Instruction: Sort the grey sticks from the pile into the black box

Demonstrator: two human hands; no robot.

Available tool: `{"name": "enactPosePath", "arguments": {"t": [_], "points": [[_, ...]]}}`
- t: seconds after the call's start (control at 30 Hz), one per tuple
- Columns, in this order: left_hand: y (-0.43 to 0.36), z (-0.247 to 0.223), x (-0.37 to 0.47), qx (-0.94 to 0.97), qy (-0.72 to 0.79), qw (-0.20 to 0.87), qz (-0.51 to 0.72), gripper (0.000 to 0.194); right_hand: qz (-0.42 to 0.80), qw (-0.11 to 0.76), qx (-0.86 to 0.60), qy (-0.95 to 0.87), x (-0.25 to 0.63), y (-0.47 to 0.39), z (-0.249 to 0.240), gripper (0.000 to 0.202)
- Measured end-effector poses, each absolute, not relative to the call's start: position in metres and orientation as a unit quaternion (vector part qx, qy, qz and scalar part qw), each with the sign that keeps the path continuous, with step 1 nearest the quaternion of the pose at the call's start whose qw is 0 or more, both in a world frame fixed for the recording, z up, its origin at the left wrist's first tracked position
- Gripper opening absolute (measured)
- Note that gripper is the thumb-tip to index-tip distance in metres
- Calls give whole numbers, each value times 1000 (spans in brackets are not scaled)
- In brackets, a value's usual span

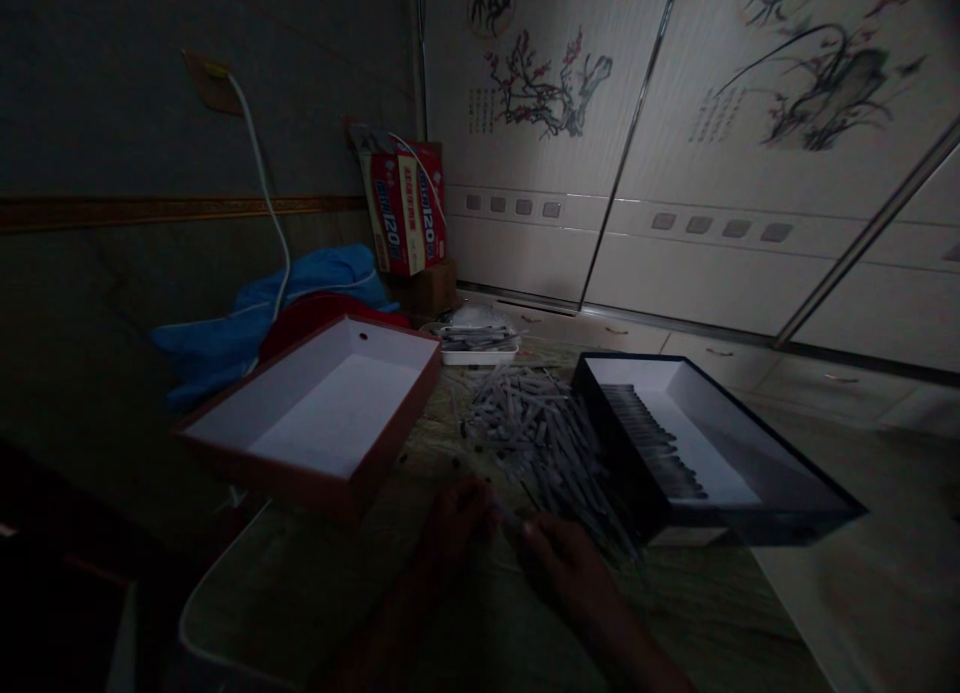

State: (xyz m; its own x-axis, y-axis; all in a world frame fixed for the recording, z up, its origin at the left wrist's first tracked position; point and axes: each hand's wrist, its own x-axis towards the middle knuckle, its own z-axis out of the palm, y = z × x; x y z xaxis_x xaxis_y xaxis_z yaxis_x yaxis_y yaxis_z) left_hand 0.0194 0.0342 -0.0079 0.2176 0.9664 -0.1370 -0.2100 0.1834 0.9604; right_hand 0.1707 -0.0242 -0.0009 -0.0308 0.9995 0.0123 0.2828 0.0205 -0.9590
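My left hand and my right hand are close together above the near part of the table. Both are closed, fingers pinched around a thin pale stick-like piece that spans the gap between them. The room is dim, so its exact kind cannot be made out. Just beyond my hands lies a loose pile of thin pale sticks. To the right, a dark-edged box holds a row of similar dark-tipped sticks along its left side.
A reddish open box with a white inside stands at left. Behind the pile is a white tray with more sticks. A red carton, blue cloth and white cable are farther back, before the wardrobe doors.
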Motion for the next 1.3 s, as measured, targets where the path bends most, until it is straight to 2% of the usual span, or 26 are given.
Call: {"name": "enactPosePath", "arguments": {"t": [0.07,0.2,0.33,0.4,0.5,0.63,0.83,0.93,1.03,1.1,1.17,1.23,1.3], "points": [[33,-7,20,450,418,641,460,30,285,360,-585,-668,172,-27,2,37],[32,-5,22,463,399,644,459,30,92,238,-601,-758,179,-31,-2,30],[32,-5,22,447,412,646,462,31,-82,203,-553,-804,184,-26,-15,19],[31,-5,22,435,427,641,467,31,-127,206,-533,-811,185,-24,-20,20],[31,-3,22,438,422,643,466,33,-66,216,-553,-802,183,-24,-17,21],[30,-5,20,466,404,636,464,33,140,249,-592,-754,176,-28,-8,33],[33,-13,20,496,384,630,458,30,455,412,-542,-573,174,-26,-17,46],[32,-13,20,492,376,645,448,33,643,415,-480,-429,177,-26,-19,46],[30,-11,21,483,374,659,439,35,760,395,-409,-315,179,-29,-17,37],[30,-9,22,479,382,659,436,35,767,392,-403,-310,178,-29,-16,35],[31,-9,22,477,390,653,440,34,690,404,-455,-392,177,-28,-16,38],[33,-11,22,474,401,645,446,32,526,404,-527,-531,177,-26,-14,38],[34,-14,22,470,406,642,450,30,334,345,-589,-651,177,-26,-11,29]]}}
